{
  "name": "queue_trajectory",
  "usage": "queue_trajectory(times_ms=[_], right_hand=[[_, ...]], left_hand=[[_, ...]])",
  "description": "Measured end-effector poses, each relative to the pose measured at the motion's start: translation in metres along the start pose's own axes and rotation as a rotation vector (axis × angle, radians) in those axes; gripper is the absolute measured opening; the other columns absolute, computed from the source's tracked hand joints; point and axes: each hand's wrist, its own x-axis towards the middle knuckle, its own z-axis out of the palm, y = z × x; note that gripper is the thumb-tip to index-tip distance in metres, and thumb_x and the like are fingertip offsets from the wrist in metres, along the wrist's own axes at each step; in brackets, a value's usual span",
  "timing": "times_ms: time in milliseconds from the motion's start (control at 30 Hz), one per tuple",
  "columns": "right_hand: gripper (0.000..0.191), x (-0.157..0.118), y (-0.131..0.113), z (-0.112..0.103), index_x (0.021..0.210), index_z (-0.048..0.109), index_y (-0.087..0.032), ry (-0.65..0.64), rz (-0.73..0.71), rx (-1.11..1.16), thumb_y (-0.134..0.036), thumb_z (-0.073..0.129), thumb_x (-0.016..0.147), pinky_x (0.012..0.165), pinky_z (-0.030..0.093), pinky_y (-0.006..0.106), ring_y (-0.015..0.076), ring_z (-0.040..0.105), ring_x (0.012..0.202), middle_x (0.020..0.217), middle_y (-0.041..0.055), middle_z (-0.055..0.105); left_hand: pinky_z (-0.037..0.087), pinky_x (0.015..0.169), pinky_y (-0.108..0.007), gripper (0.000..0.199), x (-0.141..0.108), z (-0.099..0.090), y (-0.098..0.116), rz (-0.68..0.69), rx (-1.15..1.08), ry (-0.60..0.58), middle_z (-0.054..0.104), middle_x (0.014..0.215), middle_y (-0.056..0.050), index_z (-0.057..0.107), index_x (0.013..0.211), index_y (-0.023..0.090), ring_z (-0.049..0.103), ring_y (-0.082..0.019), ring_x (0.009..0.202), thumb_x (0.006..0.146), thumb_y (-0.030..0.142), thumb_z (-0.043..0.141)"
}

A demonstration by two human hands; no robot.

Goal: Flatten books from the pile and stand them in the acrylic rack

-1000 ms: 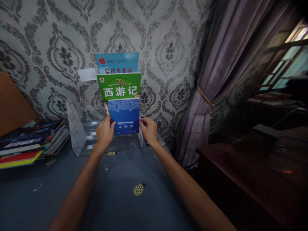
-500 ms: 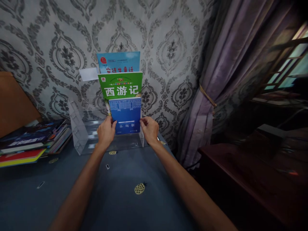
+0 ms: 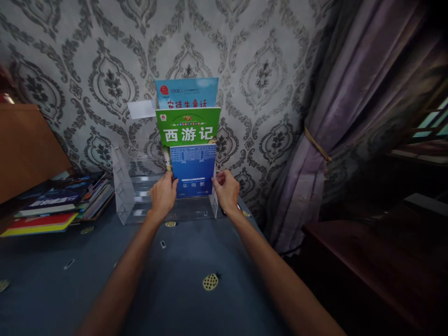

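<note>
A blue booklet (image 3: 194, 168), its printing upside down, stands at the front of a clear acrylic rack (image 3: 124, 196). My left hand (image 3: 163, 192) grips its lower left edge, thumb on the front. On the opposite edge, my right hand (image 3: 227, 189) pinches it with thumb and fingers. Behind it rises a green book (image 3: 189, 126) with large white characters, and higher still a light blue book (image 3: 187, 92) with red characters. Both lean back in the rack's rear tiers. Whether the booklet's bottom rests on the rack cannot be made out clearly.
Stacked books (image 3: 56, 198) lie at the left beside a brown board or box (image 3: 31, 149). A white card (image 3: 141, 109) sticks up at the rack's upper left. Patterned wallpaper is behind, a tied purple curtain (image 3: 297, 186) to the right, and dark red furniture (image 3: 350, 252) beyond the blue tablecloth (image 3: 168, 289).
The whole scene has shifted rightward as the head camera turned a little left. Both hands keep hold of the blue booklet, which has barely moved against the rack.
</note>
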Motion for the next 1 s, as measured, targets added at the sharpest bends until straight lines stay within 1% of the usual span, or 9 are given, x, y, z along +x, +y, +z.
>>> queue_trajectory(times_ms=[167,333,567,733,800,900,1000], right_hand=[[0.009,0.0001,-0.0007,0.0004,0.077,0.056,-0.023,0.007,0.012,0.030,-0.029,0.062,0.073,0.066,0.042,0.031,0.0204,0.060,0.064,0.066,-0.0013,0.062],[0.010,0.0000,0.0005,0.0002,0.077,0.056,-0.023,0.003,0.002,0.047,-0.031,0.062,0.074,0.065,0.043,0.031,0.0201,0.059,0.064,0.067,-0.0010,0.063],[0.010,0.0000,0.0004,-0.0005,0.078,0.056,-0.023,-0.007,0.012,0.051,-0.028,0.063,0.074,0.065,0.042,0.031,0.0192,0.059,0.064,0.067,-0.0014,0.062],[0.008,-0.0006,-0.0005,-0.0006,0.078,0.057,-0.023,-0.019,0.025,0.060,-0.028,0.062,0.075,0.066,0.042,0.030,0.0195,0.059,0.065,0.068,-0.0015,0.061],[0.010,-0.0013,-0.0010,-0.0009,0.084,0.061,-0.021,-0.018,0.022,0.047,-0.027,0.062,0.076,0.066,0.042,0.031,0.0201,0.059,0.065,0.068,-0.0013,0.061],[0.028,-0.0030,-0.0017,-0.0015,0.105,0.067,-0.018,-0.025,-0.026,0.018,-0.025,0.061,0.078,0.069,0.044,0.032,0.0211,0.059,0.066,0.068,-0.0009,0.061],[0.042,-0.0056,-0.0019,-0.0015,0.124,0.065,-0.018,-0.025,-0.096,-0.021,-0.023,0.056,0.084,0.073,0.046,0.033,0.0214,0.060,0.070,0.075,0.0014,0.064]], left_hand=[[0.041,0.065,-0.031,0.016,-0.0007,0.0009,-0.0009,0.016,0.002,0.011,0.074,0.103,-0.009,0.063,0.104,0.023,0.069,-0.026,0.087,0.099,0.031,0.050],[0.042,0.066,-0.031,0.015,-0.0008,0.0030,-0.0019,0.026,-0.011,0.018,0.074,0.103,-0.008,0.063,0.104,0.022,0.069,-0.025,0.086,0.098,0.029,0.051],[0.040,0.066,-0.033,0.014,0.0004,0.0042,-0.0028,0.037,-0.011,0.004,0.074,0.104,-0.010,0.062,0.103,0.021,0.069,-0.028,0.089,0.099,0.028,0.051],[0.041,0.068,-0.032,0.014,0.0002,0.0039,-0.0023,0.036,-0.017,0.004,0.074,0.105,-0.009,0.062,0.104,0.021,0.069,-0.027,0.090,0.099,0.027,0.051],[0.042,0.068,-0.032,0.014,0.0001,0.0040,-0.0022,0.037,-0.018,0.002,0.074,0.105,-0.009,0.062,0.104,0.021,0.069,-0.027,0.090,0.099,0.027,0.051],[0.043,0.069,-0.032,0.014,-0.0001,0.0045,-0.0024,0.039,-0.017,0.005,0.074,0.104,-0.009,0.062,0.104,0.021,0.069,-0.027,0.089,0.098,0.027,0.051],[0.044,0.070,-0.033,0.015,-0.0002,0.0051,-0.0026,0.043,-0.018,0.008,0.074,0.104,-0.010,0.063,0.104,0.020,0.069,-0.027,0.090,0.098,0.027,0.051]])
